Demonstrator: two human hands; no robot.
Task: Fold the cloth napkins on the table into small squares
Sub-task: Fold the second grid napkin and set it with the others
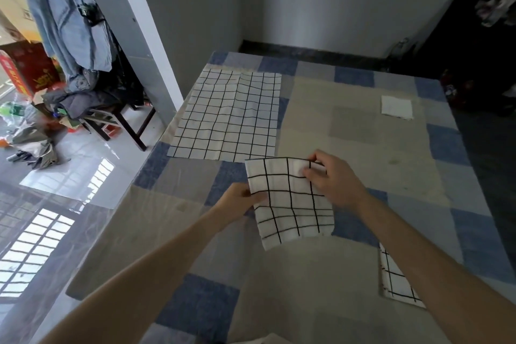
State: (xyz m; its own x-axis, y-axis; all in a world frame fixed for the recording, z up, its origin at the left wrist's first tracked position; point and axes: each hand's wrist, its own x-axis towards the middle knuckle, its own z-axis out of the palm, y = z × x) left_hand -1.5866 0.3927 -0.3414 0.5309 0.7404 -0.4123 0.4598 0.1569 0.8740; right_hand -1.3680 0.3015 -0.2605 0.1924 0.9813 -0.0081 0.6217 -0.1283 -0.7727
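Note:
A white napkin with a black grid, folded to a small square, hangs just above the table between both hands. My left hand pinches its left edge. My right hand grips its upper right corner. A larger grid napkin lies spread flat at the table's far left. Another folded grid napkin lies at the near right, partly hidden by my right forearm. A small plain white folded cloth rests at the far right.
The table carries a patchwork cover of blue, grey and beige squares. Its left edge drops to a glossy tiled floor. A chair piled with clothes stands to the left. Dark furniture borders the far right.

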